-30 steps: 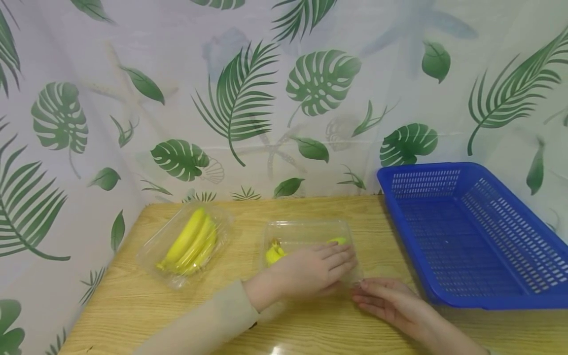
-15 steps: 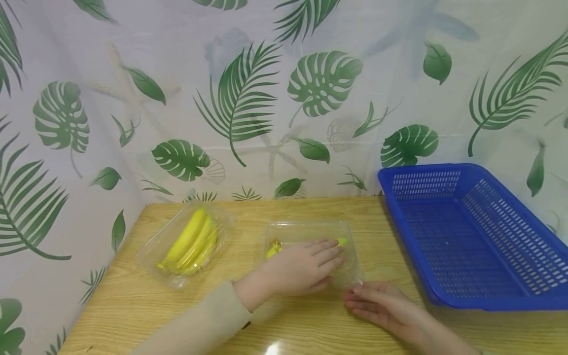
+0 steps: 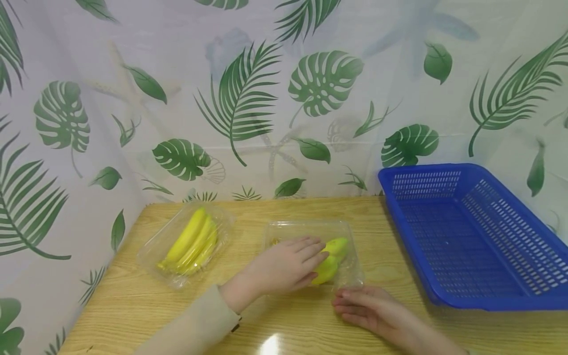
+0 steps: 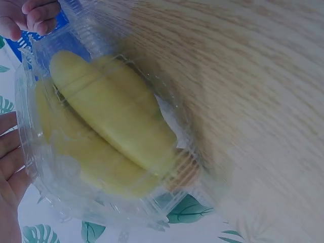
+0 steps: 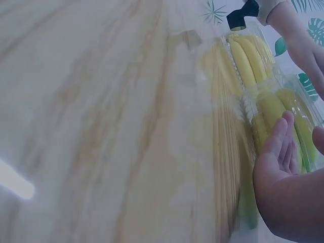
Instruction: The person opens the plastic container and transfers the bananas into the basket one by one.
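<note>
A clear plastic clamshell box (image 3: 306, 224) holds several long yellow-green fruits (image 3: 328, 268) on the table. Their exact kind is hard to tell; one end looks brownish in the left wrist view. My left hand (image 3: 279, 264) lies flat over the box's lid with its fingers extended, hiding the left part of the fruit. My right hand (image 3: 377, 313) is at the box's front right corner, its fingertips at or very near the edge. In the right wrist view those fingers (image 5: 281, 136) are fairly straight beside the box wall.
Left of this box stands another clear box (image 3: 151, 246) with a bunch of bananas (image 3: 188, 241) inside. A blue perforated plastic basket (image 3: 406, 236) takes up the right side of the wooden table (image 3: 120, 305). A leaf-patterned curtain (image 3: 248, 98) hangs behind.
My left hand has slid leftward over the lid, uncovering yellow-green fruit on the right. My right hand has shifted slightly left along the box's front corner. The box itself stays put.
</note>
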`<action>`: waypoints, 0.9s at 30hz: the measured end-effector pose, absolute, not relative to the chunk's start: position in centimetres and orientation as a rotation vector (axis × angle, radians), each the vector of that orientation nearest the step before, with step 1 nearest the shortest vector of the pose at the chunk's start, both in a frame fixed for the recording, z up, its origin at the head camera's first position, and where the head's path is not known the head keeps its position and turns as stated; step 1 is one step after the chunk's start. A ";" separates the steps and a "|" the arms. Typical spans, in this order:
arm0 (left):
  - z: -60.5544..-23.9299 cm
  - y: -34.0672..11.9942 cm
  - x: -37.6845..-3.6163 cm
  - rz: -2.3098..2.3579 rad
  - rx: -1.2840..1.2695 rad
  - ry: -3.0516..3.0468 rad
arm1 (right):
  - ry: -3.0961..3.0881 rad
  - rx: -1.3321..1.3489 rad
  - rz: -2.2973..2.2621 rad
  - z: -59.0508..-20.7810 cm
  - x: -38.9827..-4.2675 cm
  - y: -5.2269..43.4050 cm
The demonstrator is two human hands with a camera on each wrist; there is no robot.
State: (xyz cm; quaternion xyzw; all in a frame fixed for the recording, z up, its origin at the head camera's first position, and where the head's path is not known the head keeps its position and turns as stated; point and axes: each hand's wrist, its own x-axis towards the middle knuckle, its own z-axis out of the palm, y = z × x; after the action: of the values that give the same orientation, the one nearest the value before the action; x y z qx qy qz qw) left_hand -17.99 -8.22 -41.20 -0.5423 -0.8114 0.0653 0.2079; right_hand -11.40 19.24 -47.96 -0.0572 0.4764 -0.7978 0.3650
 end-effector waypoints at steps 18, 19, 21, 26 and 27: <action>-41.2 -11.8 -17.8 0.104 -1.373 -2.277 | 1.260 -0.151 -1.980 -47.5 -11.2 16.0; -41.2 -11.9 -17.8 0.102 -1.367 -2.272 | 1.262 -0.151 -1.974 -47.5 -11.2 15.8; -41.3 -12.2 -17.8 0.099 -1.356 -2.259 | 1.266 -0.137 -1.965 -47.5 -11.1 15.4; -41.6 -12.6 -17.8 0.073 -1.338 -2.227 | 1.272 -0.106 -1.952 -47.5 -10.8 14.5; -41.7 -12.7 -17.8 0.070 -1.335 -2.222 | 1.274 -0.099 -1.950 -47.5 -10.8 14.4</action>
State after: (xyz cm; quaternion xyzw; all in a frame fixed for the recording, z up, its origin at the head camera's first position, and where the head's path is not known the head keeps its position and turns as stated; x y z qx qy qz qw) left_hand -17.79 -12.73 -41.68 -0.4956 -0.8249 0.0260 0.2706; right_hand -10.79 14.40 -47.48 -0.0390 0.5021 -0.7687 0.3942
